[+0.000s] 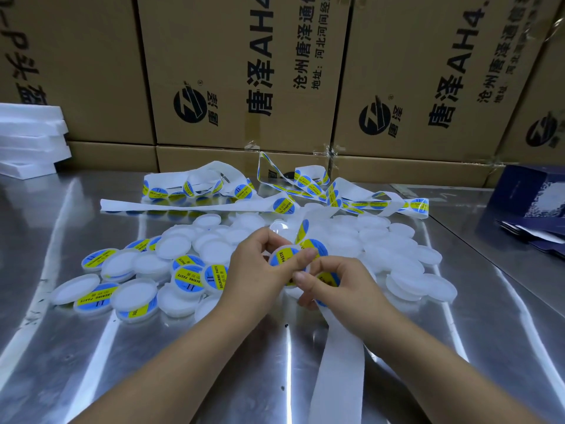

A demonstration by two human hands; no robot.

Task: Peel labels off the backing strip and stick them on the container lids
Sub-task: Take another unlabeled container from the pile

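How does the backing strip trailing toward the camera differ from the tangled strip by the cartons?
The near strip is bare white; the tangled strip carries round blue-and-yellow labels. The near strip lies flat and fairly straight on the steel table; the tangled strip loops and twists, partly on edge. Both are white backing paper.

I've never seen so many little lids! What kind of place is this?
Probably a small factory or packing room: stacked cardboard cartons stand behind a shiny metal worktable, where a heap of white lids waits for labels from a long backing strip.
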